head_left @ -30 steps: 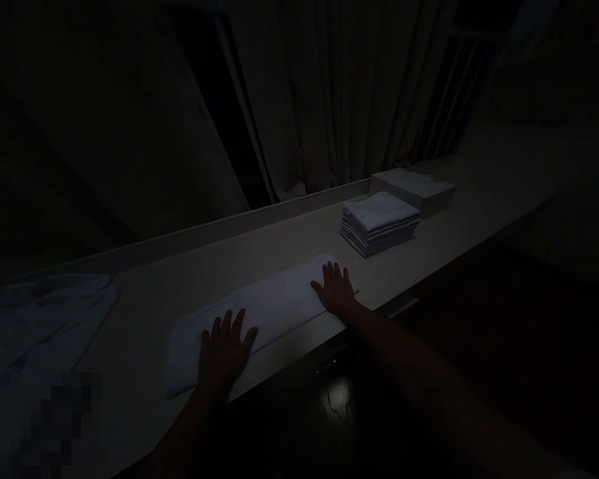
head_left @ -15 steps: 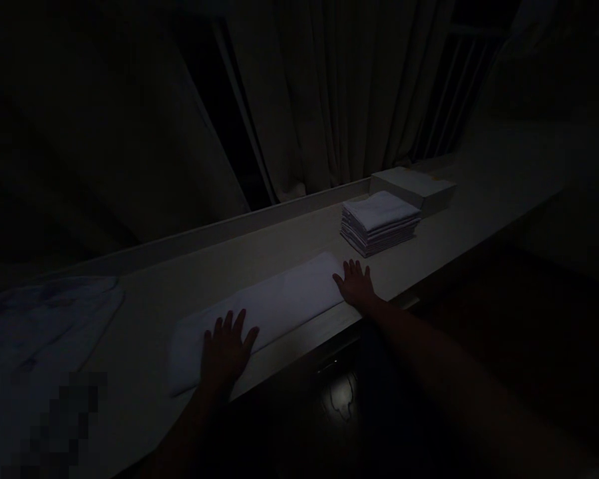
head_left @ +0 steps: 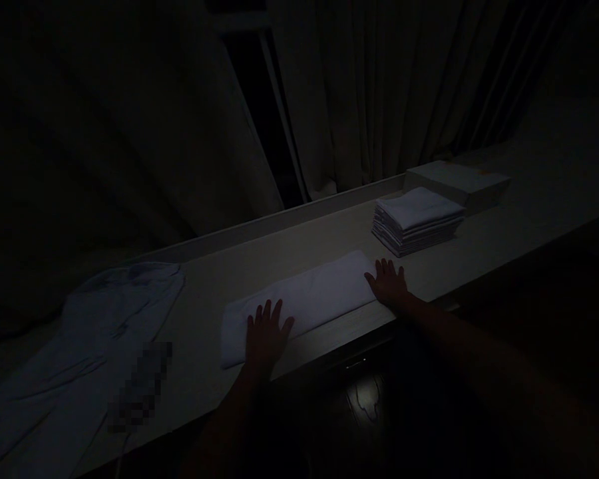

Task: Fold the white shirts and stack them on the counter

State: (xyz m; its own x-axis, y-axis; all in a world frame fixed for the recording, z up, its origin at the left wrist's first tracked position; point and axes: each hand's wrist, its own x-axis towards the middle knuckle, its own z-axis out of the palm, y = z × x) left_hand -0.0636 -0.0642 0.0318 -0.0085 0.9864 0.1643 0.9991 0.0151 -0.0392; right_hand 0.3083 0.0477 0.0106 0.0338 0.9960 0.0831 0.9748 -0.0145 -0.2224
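Note:
A long, folded white cloth [head_left: 319, 293] lies flat on the pale counter [head_left: 199, 332]. My left hand [head_left: 267, 336] rests with spread fingers on the cloth's left part, near its front edge. At the right end of the cloth, my right hand [head_left: 388, 285] lies flat, fingers apart, partly over the counter. Neither hand grips anything. Behind my right hand stands a stack of folded white cloths [head_left: 416, 219].
A pale box [head_left: 456, 183] sits behind the stack. Loose, rumpled white fabric [head_left: 114, 319] spreads over the counter's left side, beside a blurred patch. Dark curtains [head_left: 329, 100] hang behind the counter's raised back edge. The scene is dim.
The view has turned left, so the counter and everything on it appear farther right, and more of the rumpled fabric shows. Both hands keep about the same places on the cloth.

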